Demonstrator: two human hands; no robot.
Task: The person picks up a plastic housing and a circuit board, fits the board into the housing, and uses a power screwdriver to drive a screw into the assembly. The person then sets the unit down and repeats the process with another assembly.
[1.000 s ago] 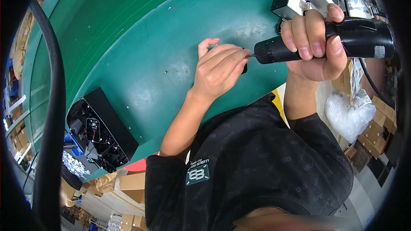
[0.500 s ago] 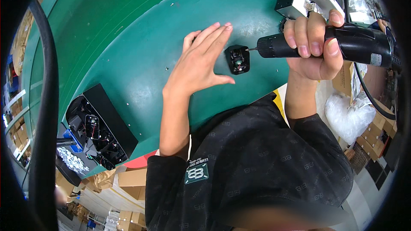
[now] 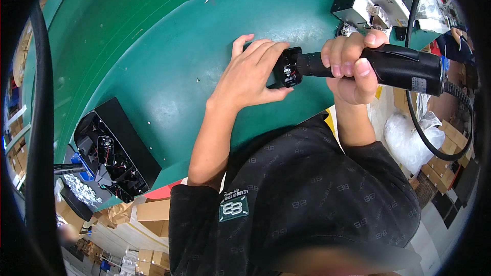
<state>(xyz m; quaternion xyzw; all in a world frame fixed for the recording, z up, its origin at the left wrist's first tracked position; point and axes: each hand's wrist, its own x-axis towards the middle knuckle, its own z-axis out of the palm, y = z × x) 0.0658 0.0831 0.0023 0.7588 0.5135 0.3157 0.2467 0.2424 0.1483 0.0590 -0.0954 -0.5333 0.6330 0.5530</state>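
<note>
My right hand (image 3: 352, 71) is wrapped around a black electric screwdriver (image 3: 401, 67), held almost level with its nose toward the left. Below that nose, a small black plastic housing (image 3: 290, 73) with electronic parts and a red wire inside is tilted up on the green table. My left hand (image 3: 248, 74) grips this housing from the left, fingers at its far edge and thumb at its near edge. The screwdriver's nose overlaps the housing's right side. Its bit is hidden, so I cannot tell where the tip touches.
At the left, an open black box (image 3: 128, 145) holds several similar housings; silvery small parts (image 3: 81, 190) lie beyond it. A black and white metal case (image 3: 365, 0) stands far right. Loose screws dot the green table (image 3: 169, 71). The screwdriver's cable (image 3: 414, 112) loops at the right.
My left hand has moved right and closed on the housing, which is now tilted. The screwdriver has moved left, its nose now over the housing's right side.
</note>
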